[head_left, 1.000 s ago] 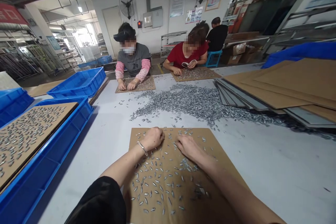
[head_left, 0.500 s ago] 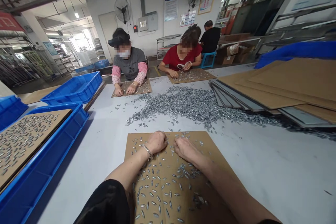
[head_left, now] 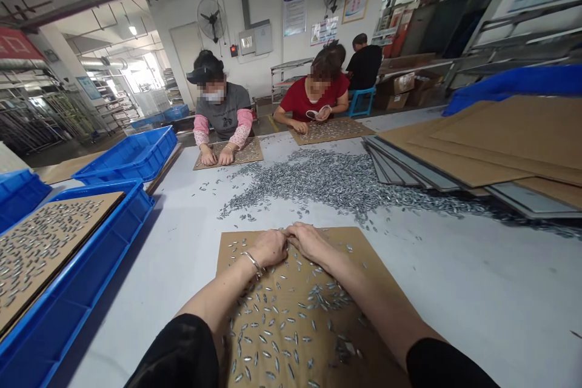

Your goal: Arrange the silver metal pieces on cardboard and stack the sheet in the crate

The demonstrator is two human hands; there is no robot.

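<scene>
A brown cardboard sheet (head_left: 382,315) lies before me with small, pointed metal pieces (head_left: 273,348) spread singly over its left part. Two small heaps of the same pieces (head_left: 324,296) sit on its right half. Near the far edge, my left hand (head_left: 271,247) rests on the sheet, its fingers curled and closed. My right hand (head_left: 310,240) is right beside it, fingertips touching or nearly touching the left ones, also closed. Whatever the fingertips pinch is hidden behind the hands. A bracelet circles my left wrist.
A large pile of metal pieces (head_left: 327,179) covers the table's middle. Stacked cardboard sheets (head_left: 491,139) stand at right. On the left, a blue crate (head_left: 104,242) carries a filled sheet (head_left: 54,236). Two co-workers (head_left: 222,103) sit opposite with their own sheets.
My right hand has moved left and slightly away from me until it meets the left hand. The left hand has barely shifted.
</scene>
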